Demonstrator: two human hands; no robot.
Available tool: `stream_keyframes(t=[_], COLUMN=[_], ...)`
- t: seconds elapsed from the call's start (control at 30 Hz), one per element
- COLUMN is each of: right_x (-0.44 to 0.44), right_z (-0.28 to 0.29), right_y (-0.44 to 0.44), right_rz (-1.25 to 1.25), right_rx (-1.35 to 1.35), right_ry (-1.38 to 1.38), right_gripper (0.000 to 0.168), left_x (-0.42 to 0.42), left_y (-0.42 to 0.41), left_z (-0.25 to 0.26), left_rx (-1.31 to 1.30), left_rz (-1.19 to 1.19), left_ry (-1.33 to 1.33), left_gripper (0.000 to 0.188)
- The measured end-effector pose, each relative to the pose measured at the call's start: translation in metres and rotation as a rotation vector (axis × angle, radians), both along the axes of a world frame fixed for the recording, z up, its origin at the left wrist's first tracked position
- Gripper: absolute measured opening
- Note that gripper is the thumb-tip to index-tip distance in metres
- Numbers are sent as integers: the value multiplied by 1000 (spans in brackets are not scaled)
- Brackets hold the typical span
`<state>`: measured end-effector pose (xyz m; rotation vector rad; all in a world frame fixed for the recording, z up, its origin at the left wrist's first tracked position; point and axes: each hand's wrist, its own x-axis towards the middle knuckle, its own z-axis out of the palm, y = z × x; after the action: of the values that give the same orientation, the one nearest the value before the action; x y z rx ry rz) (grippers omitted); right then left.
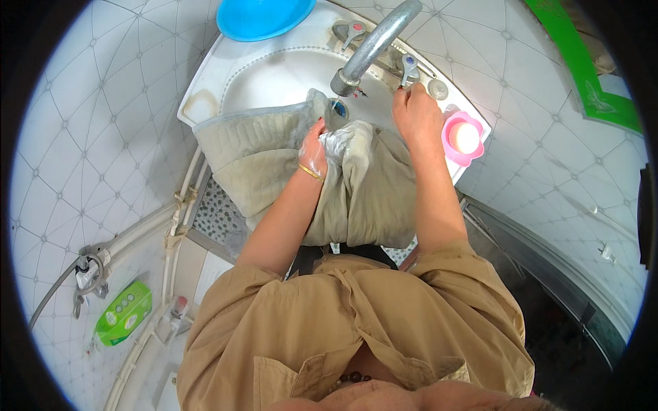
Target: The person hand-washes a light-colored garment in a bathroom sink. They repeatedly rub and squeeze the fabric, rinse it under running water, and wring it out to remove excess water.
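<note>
A wet, pale khaki quilted garment (257, 172) hangs over the front of the white sink (257, 77), its upper edge inside the basin. My left hand (312, 151), coated with white suds, grips a bunched, lathered fold near the middle. My right hand (419, 115) is raised to the blue-marked tap handle (409, 66), fingers closed around its lower end. Between them the curved metal spout (378, 43) reaches over the basin. Whether water runs from it is hard to tell. Part of the drain (340, 109) shows beyond the cloth.
A blue plastic basin (264, 18) rests on the sink's back-left corner. Right of my right hand, a pink flower-shaped dish (452, 154) holds a white soap bar (467, 137). The red-marked tap handle (353, 33) stands left of the spout. Pipes (180, 205) run along the left wall.
</note>
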<state>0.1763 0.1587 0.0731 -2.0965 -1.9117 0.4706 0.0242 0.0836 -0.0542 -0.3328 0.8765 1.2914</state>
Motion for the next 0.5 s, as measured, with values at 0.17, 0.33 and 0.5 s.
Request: stream_keyframes(t=[0.17,0.33,0.5], right_x=[-6,-19,-12], right_z=[1,-4,-43], right_y=[14,17,5], right_rz=[28,-6,102], right_rx=[-79,-63,-3], right_ry=[-100,-12,288], right_gripper=[33,36,34], left_x=[1,-2,0], left_y=[1,1,1], left_z=[-5,-6,-6], left_rx=[-2,-2,-19], left_rz=[-4,-28,-5], left_ry=[31,36,30], left_gripper=[19,18,19])
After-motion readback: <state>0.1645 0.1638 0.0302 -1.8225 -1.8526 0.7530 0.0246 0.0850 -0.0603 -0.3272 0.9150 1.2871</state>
